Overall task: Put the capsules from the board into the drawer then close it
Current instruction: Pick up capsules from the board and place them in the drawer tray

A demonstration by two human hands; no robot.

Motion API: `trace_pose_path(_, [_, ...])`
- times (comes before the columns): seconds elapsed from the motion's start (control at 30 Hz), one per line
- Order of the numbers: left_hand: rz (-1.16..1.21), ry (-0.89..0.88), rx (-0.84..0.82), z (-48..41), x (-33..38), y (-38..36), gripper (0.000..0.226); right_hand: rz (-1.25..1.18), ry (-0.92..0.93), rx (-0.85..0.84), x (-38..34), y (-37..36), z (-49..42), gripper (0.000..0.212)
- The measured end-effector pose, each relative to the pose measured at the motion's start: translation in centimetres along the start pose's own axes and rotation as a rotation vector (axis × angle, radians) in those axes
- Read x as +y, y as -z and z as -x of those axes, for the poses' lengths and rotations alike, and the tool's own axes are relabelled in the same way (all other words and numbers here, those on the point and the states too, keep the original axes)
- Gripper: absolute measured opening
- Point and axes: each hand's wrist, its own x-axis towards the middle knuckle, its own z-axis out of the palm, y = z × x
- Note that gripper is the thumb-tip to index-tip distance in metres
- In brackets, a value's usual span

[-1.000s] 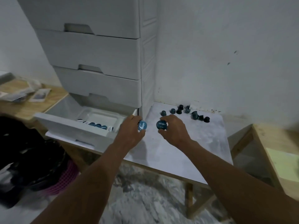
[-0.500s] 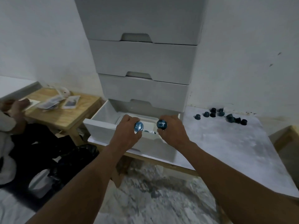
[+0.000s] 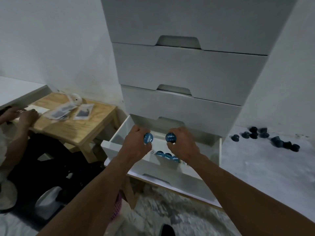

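Two blue capsules are held above the open bottom drawer, one in each hand. The left hand pinches the left capsule between thumb and curled fingers, with its printed foil face turned toward the camera. The right hand grips the right capsule the same way. The two capsules are near each other but not touching, and the hands are apart.

Below and between the hands, a row of stored capsules sits inside the drawer, close to its front wall and foil side up. The drawer is pulled out toward the near edge of the table, at the table's left end. It belongs to a tall white drawer unit whose upper drawers are closed.

To the right of the unit, a cluster of loose dark capsules lies on the grey board surface near the table's far edge, close to the wall and well apart from the hands. Some stand upright and some are tipped; the exact number is hard to make out.

Off the table's left end stands a small wooden table with flat packets on it. Another person's hands rest at its far left side.
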Motion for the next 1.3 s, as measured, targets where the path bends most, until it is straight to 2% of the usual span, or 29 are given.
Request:
trace_pose_path(0.1, [-0.027, 0.033, -0.069, -3.2, -1.3, -0.5, 0.044, 0.001, -0.014, -0.035, 0.8, -2.1, -3.2, 0.037])
trace_pose_path(0.33, [-0.168, -0.014, -0.232, -9.1, -4.9, -3.3, 0.040, 0.016, -0.080, -0.138, 3.0, -6.0, -8.0, 0.033])
trace_pose_path(0.47, [-0.206, -0.070, -0.341, -10.6, -6.7, -4.5, 0.026, 0.026, -0.126, -0.186, 3.8, -7.6, -8.4, 0.039])
trace_pose_path(0.63, [-0.208, -0.193, -0.430, -12.4, -8.4, -5.8, 0.014, 0.021, -0.225, -0.185, 3.5, -9.6, -8.8, 0.037])
trace_pose_path(0.87, [-0.165, -0.309, -0.563, -14.2, -10.0, -7.6, 0.032, 0.040, -0.338, -0.175, 2.6, -11.3, -9.4, 0.039])
trace_pose_path(1.0, [-0.208, -0.399, -0.605, -14.4, -10.5, -8.4, 0.044, 0.057, -0.380, -0.233, 2.5, -11.8, -9.5, 0.039])
trace_pose_path(1.3, [-0.362, -0.487, -0.637, -14.8, -10.6, -9.4, 0.043, 0.078, -0.404, -0.259, 3.6, -11.8, -9.2, 0.050])
